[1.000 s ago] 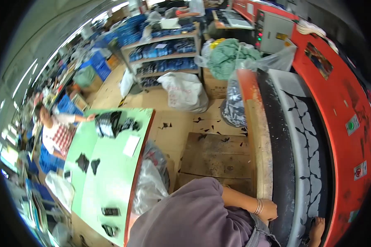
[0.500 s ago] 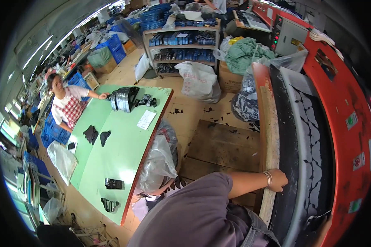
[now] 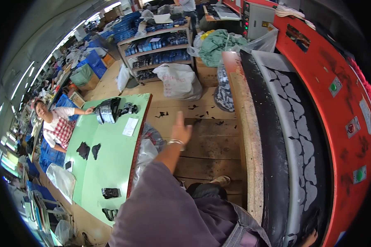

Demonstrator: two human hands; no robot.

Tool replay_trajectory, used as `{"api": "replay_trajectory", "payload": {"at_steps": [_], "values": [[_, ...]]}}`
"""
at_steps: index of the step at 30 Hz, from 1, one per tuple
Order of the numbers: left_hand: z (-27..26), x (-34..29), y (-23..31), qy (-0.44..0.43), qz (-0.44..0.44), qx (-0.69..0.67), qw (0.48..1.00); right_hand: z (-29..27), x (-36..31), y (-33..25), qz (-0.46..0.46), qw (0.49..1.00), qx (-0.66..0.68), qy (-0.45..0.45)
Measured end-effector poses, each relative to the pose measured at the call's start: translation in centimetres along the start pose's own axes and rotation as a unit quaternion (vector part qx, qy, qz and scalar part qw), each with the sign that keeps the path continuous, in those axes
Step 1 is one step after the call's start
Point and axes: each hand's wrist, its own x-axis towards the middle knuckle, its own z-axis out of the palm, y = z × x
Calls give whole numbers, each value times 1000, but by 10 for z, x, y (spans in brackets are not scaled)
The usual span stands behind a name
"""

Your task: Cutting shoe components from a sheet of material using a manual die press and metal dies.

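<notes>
My left hand (image 3: pixel 180 132), a bangle at its wrist, is lifted over the floor between the green table and the machine. Its fingers are stretched out and nothing is in it. At the lower right edge, my right hand (image 3: pixel 310 238) shows only in part, beside dark material (image 3: pixel 311 222) on the machine bed; its grip is hidden. Along that bed runs a pale sheet (image 3: pixel 290 136) with rows of grey rounded cut shapes (image 3: pixel 303 136). The bed's near side has a worn wooden edge (image 3: pixel 251 136) and a black strip (image 3: pixel 272 148).
A red machine frame (image 3: pixel 317 82) with buttons rises at the right. On the green table (image 3: pixel 107 160) lie a black bundle (image 3: pixel 107 110), dark pieces (image 3: pixel 83 150) and a phone (image 3: pixel 69 166). A person (image 3: pixel 59 125) stands behind it. A white sack (image 3: pixel 179 81) sits before a loaded rack (image 3: pixel 156 47).
My left hand has left the wooden edge of the machine and swung left, fingers now stretched out. The view has shifted, showing more of the machine bed.
</notes>
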Motion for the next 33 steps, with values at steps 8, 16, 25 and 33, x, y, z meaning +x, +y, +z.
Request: {"api": "replay_trajectory", "payload": {"at_steps": [8,16,25,33], "values": [[-137,55,-144,-195,-323,271,886,-7,21,52,-253,938,-71,228],[-122,176,-158,-173,-346,122,914,-10,-27,49,-270,924,-69,263],[-49,149,-300,-405,-35,422,811,30,-71,84,-302,801,-307,415],[91,111,-311,-518,152,336,771,64,-175,71,-246,865,-333,283]]}}
